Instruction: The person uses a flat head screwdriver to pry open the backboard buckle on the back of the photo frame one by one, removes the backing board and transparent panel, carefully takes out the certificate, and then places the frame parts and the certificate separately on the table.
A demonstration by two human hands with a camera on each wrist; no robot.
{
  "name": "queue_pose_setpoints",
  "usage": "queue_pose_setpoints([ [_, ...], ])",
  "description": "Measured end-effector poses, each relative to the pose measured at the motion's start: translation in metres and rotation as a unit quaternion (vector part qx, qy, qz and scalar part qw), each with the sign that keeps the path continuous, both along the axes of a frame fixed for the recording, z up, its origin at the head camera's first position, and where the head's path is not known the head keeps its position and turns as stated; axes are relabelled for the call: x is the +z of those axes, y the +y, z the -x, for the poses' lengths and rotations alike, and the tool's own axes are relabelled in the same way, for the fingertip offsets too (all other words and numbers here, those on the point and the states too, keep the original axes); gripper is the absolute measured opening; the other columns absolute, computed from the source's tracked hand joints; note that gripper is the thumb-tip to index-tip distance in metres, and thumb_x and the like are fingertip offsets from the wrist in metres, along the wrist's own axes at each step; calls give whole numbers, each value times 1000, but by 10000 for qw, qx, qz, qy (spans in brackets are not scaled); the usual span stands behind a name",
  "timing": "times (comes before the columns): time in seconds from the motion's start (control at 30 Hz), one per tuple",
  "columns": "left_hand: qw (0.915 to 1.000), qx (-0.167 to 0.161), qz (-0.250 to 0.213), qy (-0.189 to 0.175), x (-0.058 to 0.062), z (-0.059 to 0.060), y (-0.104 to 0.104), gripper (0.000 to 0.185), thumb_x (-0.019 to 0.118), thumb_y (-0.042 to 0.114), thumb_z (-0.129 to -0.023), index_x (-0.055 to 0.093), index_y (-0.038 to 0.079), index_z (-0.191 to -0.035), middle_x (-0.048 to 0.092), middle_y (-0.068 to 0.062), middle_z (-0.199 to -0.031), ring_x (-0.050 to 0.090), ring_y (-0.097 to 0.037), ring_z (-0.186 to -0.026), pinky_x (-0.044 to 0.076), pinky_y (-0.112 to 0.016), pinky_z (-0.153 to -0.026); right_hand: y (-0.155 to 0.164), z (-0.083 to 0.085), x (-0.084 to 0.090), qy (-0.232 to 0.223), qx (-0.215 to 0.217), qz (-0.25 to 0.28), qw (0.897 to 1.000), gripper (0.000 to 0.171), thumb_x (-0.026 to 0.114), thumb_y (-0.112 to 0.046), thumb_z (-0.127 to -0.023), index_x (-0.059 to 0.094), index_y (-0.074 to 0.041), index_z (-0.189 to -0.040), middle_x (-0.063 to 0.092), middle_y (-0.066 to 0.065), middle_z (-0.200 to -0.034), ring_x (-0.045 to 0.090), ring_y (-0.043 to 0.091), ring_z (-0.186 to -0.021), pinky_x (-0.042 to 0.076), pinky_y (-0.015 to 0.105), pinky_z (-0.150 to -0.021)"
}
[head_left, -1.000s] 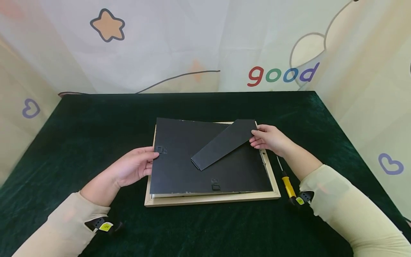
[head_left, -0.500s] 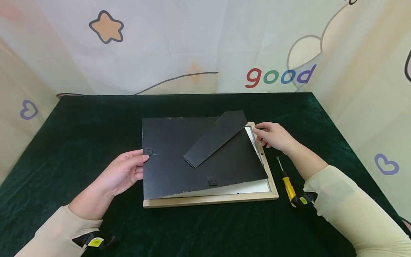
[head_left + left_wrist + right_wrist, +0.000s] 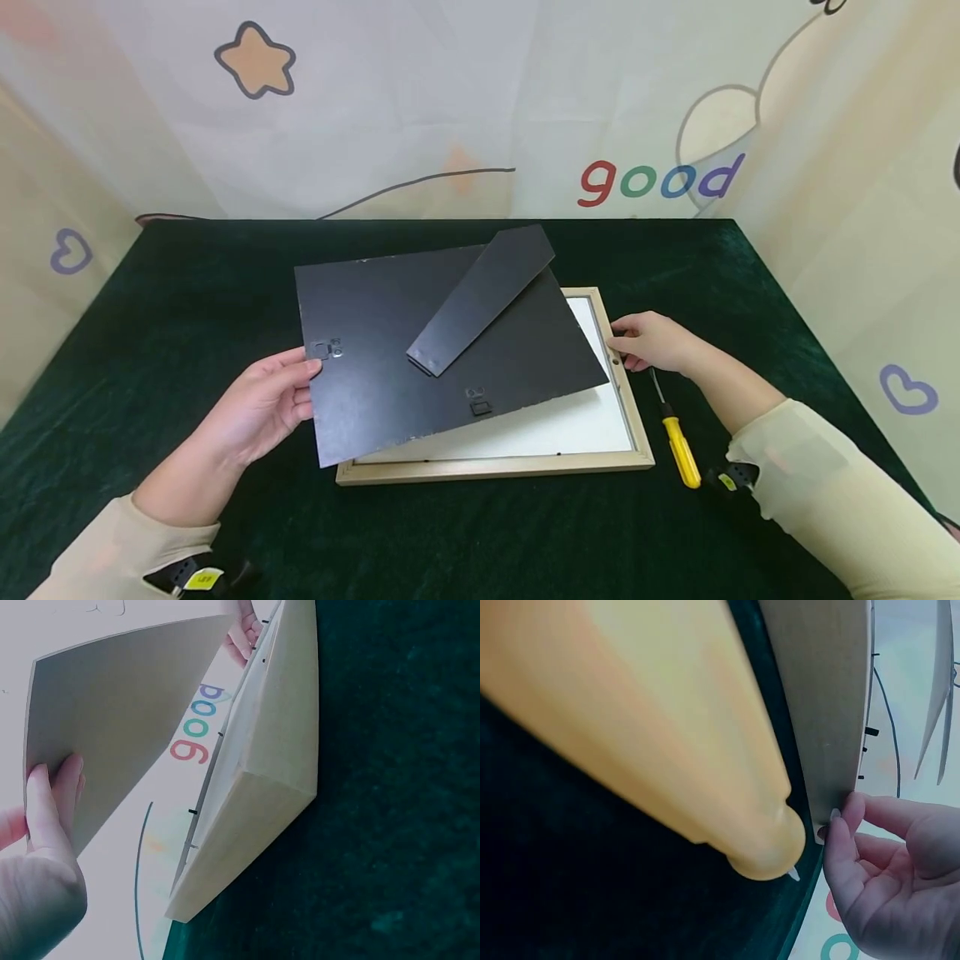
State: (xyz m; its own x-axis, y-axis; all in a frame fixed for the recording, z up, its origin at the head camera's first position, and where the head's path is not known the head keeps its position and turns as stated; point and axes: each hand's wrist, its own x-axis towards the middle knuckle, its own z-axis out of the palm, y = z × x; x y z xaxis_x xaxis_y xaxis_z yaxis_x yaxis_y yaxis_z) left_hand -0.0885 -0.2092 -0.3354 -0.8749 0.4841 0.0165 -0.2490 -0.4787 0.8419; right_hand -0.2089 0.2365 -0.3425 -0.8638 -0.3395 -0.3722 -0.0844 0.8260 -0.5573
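A black backing board [image 3: 360,333] with a folded stand leg [image 3: 480,304] across it is held at its left edge by my left hand [image 3: 262,404], thumb on top. It tilts above a light wooden picture frame [image 3: 495,473], whose inside shows a white surface [image 3: 540,429]. In the left wrist view the board's plain underside [image 3: 112,705] is lifted off the frame [image 3: 281,712]. My right hand [image 3: 656,343] pinches the frame's right side near its far corner. Thumb and forefinger of the right hand [image 3: 900,877] meet at the frame's side in the right wrist view.
A screwdriver [image 3: 681,450] with a yellow handle lies right of the frame, below my right hand. Dark green cloth [image 3: 480,542] covers the table. A printed curtain [image 3: 420,100] hangs behind it. Small dark tabs [image 3: 871,731] stick out along the frame's inner edge.
The backing board has risen and shifted left with my left hand, uncovering the white inside. My right hand has let go of the board's corner and moved down to the frame's right side.
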Motion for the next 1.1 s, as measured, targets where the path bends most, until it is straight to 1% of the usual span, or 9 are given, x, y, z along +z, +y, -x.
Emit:
queue_pose_setpoints([
  [0.13,10000,46,6,58,1,-2,-1,34,25,-2,-92,34,-4,-124,54,-14,-109,54,-27,-95,37,-37,-80,-1,1,0,8,-22,29,10000,41,50,-17,-85,43,8,-116,56,7,-72,55,16,-60,49,27,-60],
  [0.27,9997,77,-202,77,0,-5,-5,33,23,-3,-92,38,-5,-121,57,-13,-99,58,-23,-81,44,-30,-74,-1,1,1,-130,-176,150,9996,39,51,-15,-85,43,7,-117,55,8,-72,56,17,-59,49,27,-60],
  [0.37,9990,61,-425,104,0,-9,-11,34,19,-4,-92,37,-6,-121,57,-14,-98,57,-22,-79,45,-28,-73,-3,1,1,-256,-299,244,9989,41,52,-15,-85,41,7,-118,54,9,-74,57,17,-60,49,26,-61],
  [0.47,9983,43,-574,115,-1,-13,-17,37,15,-4,-92,33,-6,-124,55,-15,-105,56,-24,-86,43,-32,-78,-5,1,0,-330,-387,232,9984,42,52,-16,-85,41,7,-118,54,10,-75,57,16,-60,49,25,-61],
  [0.53,9979,86,-640,59,-1,-16,-21,37,15,-4,-92,34,-5,-124,55,-15,-105,56,-25,-87,42,-33,-78,-5,0,1,-356,-449,191,9982,41,51,-16,-85,41,6,-118,54,9,-74,56,16,-60,48,25,-61],
  [0.67,9968,330,-693,-217,-1,-21,-26,35,19,-3,-92,38,-2,-122,57,-14,-101,57,-23,-81,45,-31,-75,-3,0,0,-453,-545,214,9973,40,50,-16,-86,42,6,-118,56,9,-74,55,16,-61,48,25,-62],
  [0.73,9958,435,-749,-311,-1,-24,-30,35,20,-2,-92,38,-1,-123,56,-13,-104,56,-23,-85,44,-32,-77,-2,1,-1,-532,-580,295,9965,41,51,-17,-86,41,6,-118,56,9,-74,55,16,-61,48,26,-63],
  [0.93,9918,561,-1092,-367,-3,-30,-40,36,17,-1,-93,38,-1,-122,55,-15,-104,55,-23,-90,43,-32,-78,-1,1,-4,-655,-612,436,9950,41,50,-18,-86,41,6,-118,56,9,-75,55,16,-62,48,26,-64],
  [1.1,9860,675,-1441,-505,-5,-33,-47,38,16,1,-93,36,1,-126,49,-15,-117,49,-26,-102,34,-38,-85,-1,0,-3,-635,-697,478,9944,39,50,-17,-86,42,5,-117,57,10,-76,55,17,-63,48,27,-64],
])
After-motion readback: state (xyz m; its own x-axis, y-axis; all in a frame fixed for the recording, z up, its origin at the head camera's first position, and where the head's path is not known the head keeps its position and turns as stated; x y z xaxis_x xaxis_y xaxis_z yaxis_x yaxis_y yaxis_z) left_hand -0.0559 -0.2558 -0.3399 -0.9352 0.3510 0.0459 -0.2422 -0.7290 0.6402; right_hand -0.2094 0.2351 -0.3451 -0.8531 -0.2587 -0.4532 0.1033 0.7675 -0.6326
